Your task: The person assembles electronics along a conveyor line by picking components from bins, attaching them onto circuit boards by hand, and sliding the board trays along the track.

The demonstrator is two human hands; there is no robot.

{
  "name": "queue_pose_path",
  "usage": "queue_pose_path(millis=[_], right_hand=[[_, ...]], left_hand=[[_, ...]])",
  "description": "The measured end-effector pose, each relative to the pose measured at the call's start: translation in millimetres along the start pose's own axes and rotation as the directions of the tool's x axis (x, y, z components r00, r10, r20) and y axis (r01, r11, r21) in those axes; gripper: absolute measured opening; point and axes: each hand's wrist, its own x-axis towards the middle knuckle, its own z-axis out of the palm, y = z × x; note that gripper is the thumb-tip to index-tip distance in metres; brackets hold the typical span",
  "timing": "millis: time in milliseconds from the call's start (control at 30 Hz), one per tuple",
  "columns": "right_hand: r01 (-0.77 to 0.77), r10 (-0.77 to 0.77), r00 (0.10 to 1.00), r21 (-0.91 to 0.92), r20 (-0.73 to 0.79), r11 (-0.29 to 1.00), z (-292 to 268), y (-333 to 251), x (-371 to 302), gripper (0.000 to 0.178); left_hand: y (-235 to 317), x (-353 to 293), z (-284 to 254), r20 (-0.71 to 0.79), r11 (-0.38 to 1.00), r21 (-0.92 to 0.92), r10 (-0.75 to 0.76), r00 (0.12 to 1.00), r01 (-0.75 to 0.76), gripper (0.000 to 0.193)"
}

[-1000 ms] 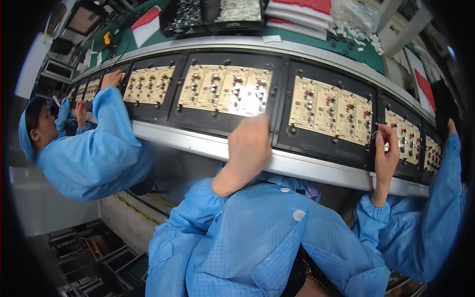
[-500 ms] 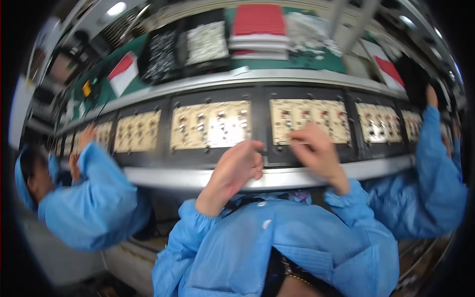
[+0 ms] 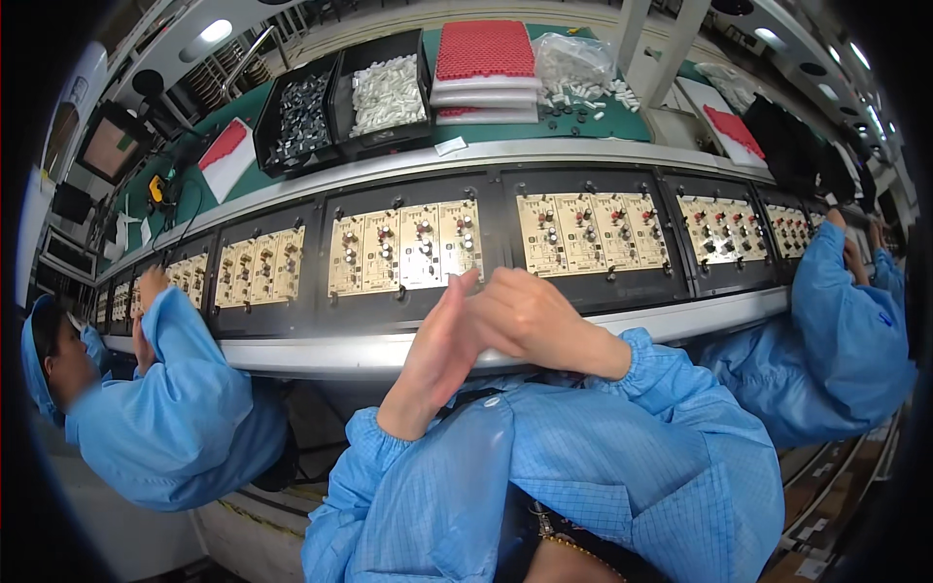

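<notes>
My left hand (image 3: 437, 340) is cupped in front of the rail, its palm turned to the right and its fingers partly curled. My right hand (image 3: 544, 319) meets it, fingertips bent together into the left palm. What lies between the hands is hidden. Just beyond them are two black carriers with tan circuit boards: the left board panel (image 3: 403, 248) and the right board panel (image 3: 593, 233). Both panels bear small upright cylindrical parts, some with red spots. Neither hand touches a board.
The metal rail (image 3: 321, 358) runs along the near side of the line. Behind are a black bin of dark parts (image 3: 301, 112), a bin of white parts (image 3: 389, 95), stacked red trays (image 3: 484, 51) and a plastic bag (image 3: 573, 66). Co-workers in blue (image 3: 175, 389) sit on both sides.
My right hand has drawn back leftward from the right board panel to my left hand. The left hand has turned upward a little. The view has shifted slightly.
</notes>
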Motion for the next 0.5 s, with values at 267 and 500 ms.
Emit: queue_pose_path(millis=[267, 500], right_hand=[[-0.358, 0.356, 0.931, -0.017, -0.087, 0.933, -62, 90, 32, 0.019], [-0.417, 0.392, 0.909, -0.323, -0.142, 0.850, -108, 345, 19, 0.017]], left_hand=[[-5, 32, -15, 0.396, -0.158, 0.912, 0.584, 0.708, -0.379, 0.052], [-8, 55, -9, 0.457, -0.342, 0.883, 0.483, 0.747, -0.320, 0.028]])
